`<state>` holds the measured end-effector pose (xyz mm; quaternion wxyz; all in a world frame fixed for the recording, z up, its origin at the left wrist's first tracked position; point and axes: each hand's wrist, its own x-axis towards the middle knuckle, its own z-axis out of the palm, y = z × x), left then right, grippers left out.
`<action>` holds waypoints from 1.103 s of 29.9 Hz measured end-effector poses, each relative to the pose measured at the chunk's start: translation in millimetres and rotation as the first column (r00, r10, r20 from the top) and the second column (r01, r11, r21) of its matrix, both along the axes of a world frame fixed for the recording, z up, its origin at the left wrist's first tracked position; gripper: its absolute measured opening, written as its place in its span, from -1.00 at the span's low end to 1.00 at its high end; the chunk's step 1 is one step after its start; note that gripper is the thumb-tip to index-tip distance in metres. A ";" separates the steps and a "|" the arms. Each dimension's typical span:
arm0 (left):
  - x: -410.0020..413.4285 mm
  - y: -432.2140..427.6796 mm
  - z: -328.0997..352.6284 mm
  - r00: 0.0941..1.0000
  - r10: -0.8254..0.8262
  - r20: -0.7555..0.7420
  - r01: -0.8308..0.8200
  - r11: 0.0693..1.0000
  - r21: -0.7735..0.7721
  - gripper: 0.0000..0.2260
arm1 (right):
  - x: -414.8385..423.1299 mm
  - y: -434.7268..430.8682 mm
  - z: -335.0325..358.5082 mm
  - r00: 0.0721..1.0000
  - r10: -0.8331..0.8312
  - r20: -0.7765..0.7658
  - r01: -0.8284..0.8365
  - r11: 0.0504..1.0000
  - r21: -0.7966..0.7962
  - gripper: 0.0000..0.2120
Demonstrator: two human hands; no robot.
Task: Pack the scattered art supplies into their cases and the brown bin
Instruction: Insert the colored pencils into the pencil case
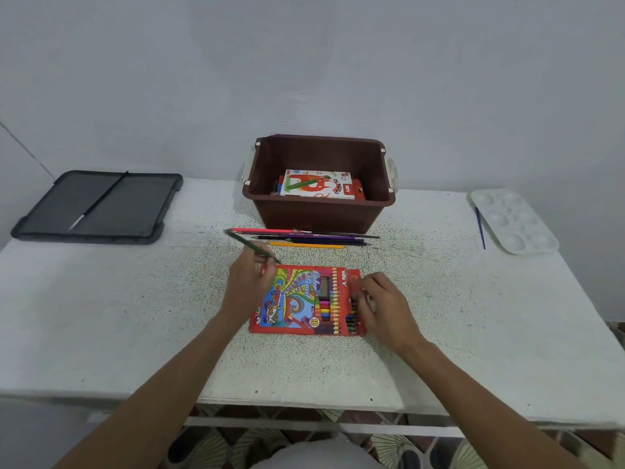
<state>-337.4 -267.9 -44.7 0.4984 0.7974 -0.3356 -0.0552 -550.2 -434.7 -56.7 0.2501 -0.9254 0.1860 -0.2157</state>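
1. We see the left hand (248, 282) pinch a green pencil (253, 247) just beyond the far left corner of the case (294, 299), likely lifted for loading.
2. The right hand (382, 302) sits at the case's open right end, fingers bent over the pencils inside, seemingly to steady the mouth. We cannot tell whether they grip anything.
3. Loose pencils (304, 236) lie in a row beyond the case, within easy reach, not yet packed.
4. The bin (314, 214) stands beyond the case, behind that row, with a pastel box (318, 184) already inside.
5. A palette (514, 221) waits far right of the case.
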 end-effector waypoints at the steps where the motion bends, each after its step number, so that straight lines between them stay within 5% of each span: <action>1: -6.2 -2.0 3.8 0.996 -0.019 -0.090 0.013 0.998 -0.068 -0.88 | 1.9 0.0 2.9 1.000 -0.001 0.013 0.001 1.000 0.004 -0.87; 6: -32.9 -5.9 19.1 0.842 -0.240 -0.482 0.117 0.955 -0.271 -0.90 | 13.6 8.5 18.7 0.999 0.030 0.046 -0.030 1.000 0.009 -0.79; 15: -51.4 -17.3 15.1 0.782 -0.270 -0.562 0.163 0.959 -0.233 -0.88 | 24.3 16.2 20.1 0.996 0.084 0.015 -0.082 0.991 -0.110 -0.80; 20: -44.2 -10.1 14.8 0.763 -0.246 -0.597 0.133 0.965 -0.227 -0.87 | 8.6 -5.2 14.7 0.999 -0.034 -0.035 0.026 0.978 -0.208 -0.84; 23: -33.2 -5.3 7.4 0.855 -0.145 -0.498 0.084 0.986 -0.142 -0.89 | -9.1 -30.6 11.5 0.988 -0.136 -0.077 0.108 0.951 -0.290 -0.88; 26: -20.2 1.6 -7.9 0.991 -0.036 -0.131 0.046 0.996 0.080 -0.90 | -31.6 -54.2 14.4 0.966 -0.227 -0.119 0.170 0.915 -0.366 -0.88; 28: -11.1 8.7 -22.3 0.997 -0.031 0.077 0.016 0.983 0.180 -0.84 | -48.0 -69.4 17.3 0.951 -0.273 -0.144 0.197 0.897 -0.396 -0.87; 33: 0.7 29.8 -49.0 0.988 -0.034 0.147 -0.004 0.968 0.253 -0.62 | -74.2 -95.2 18.9 0.923 -0.314 -0.223 0.190 0.874 -0.448 -0.80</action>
